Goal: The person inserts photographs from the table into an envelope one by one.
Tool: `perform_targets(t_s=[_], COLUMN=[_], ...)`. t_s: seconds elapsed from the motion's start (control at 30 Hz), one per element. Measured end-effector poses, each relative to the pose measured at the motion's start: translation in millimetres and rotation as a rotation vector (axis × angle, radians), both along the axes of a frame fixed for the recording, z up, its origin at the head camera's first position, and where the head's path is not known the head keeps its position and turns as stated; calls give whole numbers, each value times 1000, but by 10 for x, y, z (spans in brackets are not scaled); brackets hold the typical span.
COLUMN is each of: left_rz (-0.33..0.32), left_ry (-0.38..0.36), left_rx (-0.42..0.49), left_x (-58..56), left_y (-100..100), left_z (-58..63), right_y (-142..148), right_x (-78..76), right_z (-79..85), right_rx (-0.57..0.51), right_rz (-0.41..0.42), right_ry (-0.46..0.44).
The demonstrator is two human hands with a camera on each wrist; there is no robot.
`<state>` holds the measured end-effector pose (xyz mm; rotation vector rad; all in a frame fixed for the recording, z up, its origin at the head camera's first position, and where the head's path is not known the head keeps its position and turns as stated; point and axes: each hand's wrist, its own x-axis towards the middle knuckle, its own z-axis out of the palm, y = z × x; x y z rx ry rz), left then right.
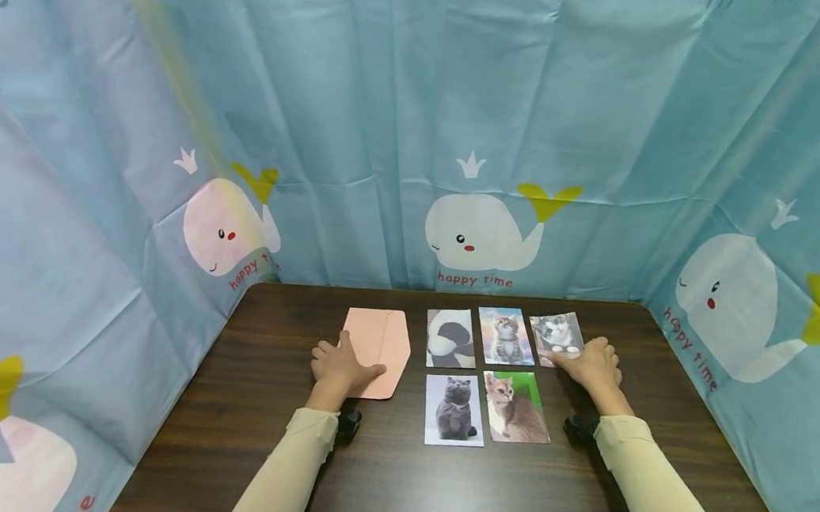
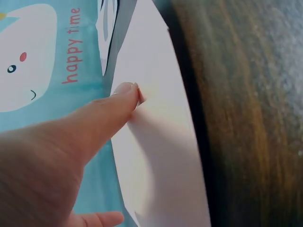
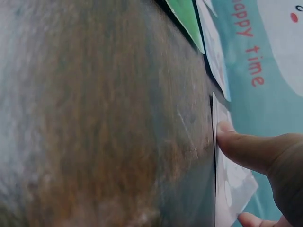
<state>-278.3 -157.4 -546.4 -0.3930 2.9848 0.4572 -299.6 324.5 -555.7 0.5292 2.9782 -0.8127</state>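
My left hand [image 1: 345,366] rests at the lower left of a pale pink envelope [image 1: 369,324], its thumb [image 2: 106,111] lying on the paper near the flap line. At the far right of the photo cards, my right hand [image 1: 593,369] touches a photo card of a grey-and-white cat [image 1: 557,330]. The right thumb [image 3: 244,146] lies on that card near its lower edge, with another finger by its corner. To its left are a tabby kitten card [image 1: 506,338] and a black-and-white picture card [image 1: 450,338]. Below them lie a grey cat card [image 1: 455,410] and a ginger cat card [image 1: 517,410].
The cards and envelope lie on a dark brown wooden table [image 1: 394,485]. Around its back and sides hangs a light blue curtain [image 1: 355,228] printed with white whales. Each wrist wears a small black device, the right one [image 1: 580,428] close to the tabletop.
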Motion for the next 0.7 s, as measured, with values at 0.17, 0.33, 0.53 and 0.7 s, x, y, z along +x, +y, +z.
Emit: perform_targets(t_s=[0.17, 0.33, 0.53, 0.7], left_rz=[10, -1, -57, -106], left_ry=[42, 77, 113, 106], left_rx=[72, 146, 253, 210], left_x=[13, 27, 85, 153], left_y=[-11, -56, -109, -134], left_z=[2, 18, 48, 26], right_y=[43, 121, 255, 339], right_x=[38, 73, 60, 54], right_z=[3, 38, 132, 197], right_rx=[-46, -106, -96, -136], right_rz=[-5, 12, 85, 141], right_ry=[21, 22, 55, 61])
